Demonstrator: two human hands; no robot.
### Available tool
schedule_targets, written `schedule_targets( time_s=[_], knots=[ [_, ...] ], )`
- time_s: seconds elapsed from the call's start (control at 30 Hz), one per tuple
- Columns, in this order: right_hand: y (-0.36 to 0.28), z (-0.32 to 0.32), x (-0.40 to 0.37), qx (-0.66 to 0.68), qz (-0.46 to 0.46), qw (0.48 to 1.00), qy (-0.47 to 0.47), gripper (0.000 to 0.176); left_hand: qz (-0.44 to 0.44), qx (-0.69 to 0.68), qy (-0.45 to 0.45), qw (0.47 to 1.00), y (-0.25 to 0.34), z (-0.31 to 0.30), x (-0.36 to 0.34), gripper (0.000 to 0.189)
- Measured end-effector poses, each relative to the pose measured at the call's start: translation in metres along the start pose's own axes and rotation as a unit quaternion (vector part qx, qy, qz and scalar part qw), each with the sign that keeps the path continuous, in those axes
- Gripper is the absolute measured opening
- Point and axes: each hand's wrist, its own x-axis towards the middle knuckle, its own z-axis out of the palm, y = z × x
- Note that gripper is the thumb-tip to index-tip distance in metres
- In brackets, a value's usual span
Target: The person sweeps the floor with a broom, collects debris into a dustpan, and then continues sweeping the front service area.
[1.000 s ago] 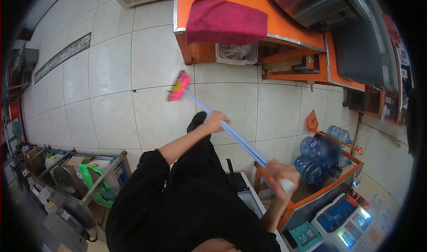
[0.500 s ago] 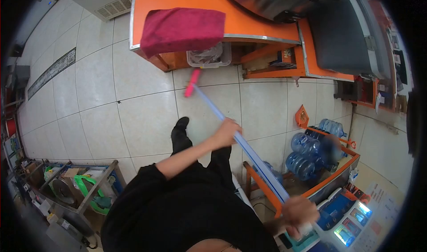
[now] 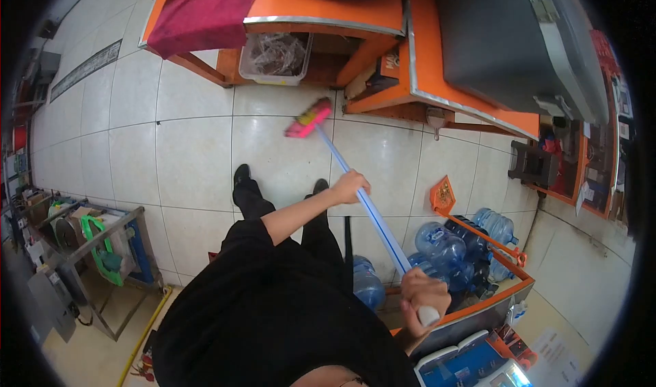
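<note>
A broom with a blue-and-white striped handle (image 3: 384, 231) slants across the view. Its pink head (image 3: 309, 118) touches or hovers just over the tiled floor and is slightly blurred. My left hand (image 3: 351, 186) is wrapped round the middle of the handle. Closed near the handle's upper end, my right hand (image 3: 424, 297) has the white end cap (image 3: 428, 315) sticking out past it. Below the broom head's far side stands the orange counter (image 3: 321, 25), with a clear plastic bin (image 3: 275, 59) on its lower shelf.
To the right lie several blue water jugs (image 3: 441, 245) beside an orange long-handled dustpan (image 3: 444, 194). A magenta cloth (image 3: 202, 18) drapes over the counter edge. A metal rack (image 3: 102, 250) stands at left; a dark stool (image 3: 533, 163) sits far right.
The broom head has moved right along the floor, and its handle stands steeper. My view has shifted right, and both hands still grip the handle. A second shoe now shows.
</note>
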Motion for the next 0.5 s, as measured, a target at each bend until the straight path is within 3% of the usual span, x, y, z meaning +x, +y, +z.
schedule_targets(
  time_s=[0.1,0.2,0.27,0.3,0.4,0.43,0.47,0.5],
  knots=[
    [-0.034,-0.056,-0.011,0.027,-0.125,0.979,-0.161,0.023,-0.008,-0.04,-0.015,0.999,0.08,0.039,0.014,0.01],
    [-0.074,-0.093,-0.037,0.006,-0.141,0.983,-0.115,0.024,-0.036,-0.031,-0.011,0.999,0.146,0.05,0.018,0.01],
    [-0.077,-0.113,-0.039,0.113,-0.217,0.939,-0.243,0.018,0.002,-0.029,0.082,0.996,0.159,0.049,0.002,0.009],
    [-0.069,-0.117,-0.054,0.094,-0.178,0.966,-0.163,0.01,-0.025,-0.008,0.086,0.996,0.153,0.044,-0.006,0.009],
    [0.005,-0.121,-0.049,0.116,-0.165,0.969,-0.145,0.012,-0.077,0.086,0.125,0.985,0.083,0.037,-0.05,0.009],
    [0.028,-0.099,-0.063,0.154,-0.077,0.985,-0.012,0.017,-0.117,0.114,0.125,0.979,0.063,0.026,-0.066,0.009],
    [0.044,-0.085,-0.061,0.031,0.02,0.999,0.015,0.02,-0.156,0.142,0.126,0.969,0.044,0.014,-0.084,0.009],
    [0.07,-0.074,-0.058,0.063,0.058,0.995,-0.045,0.018,-0.175,0.18,0.123,0.96,0.017,0.005,-0.11,0.009]
  ],
)
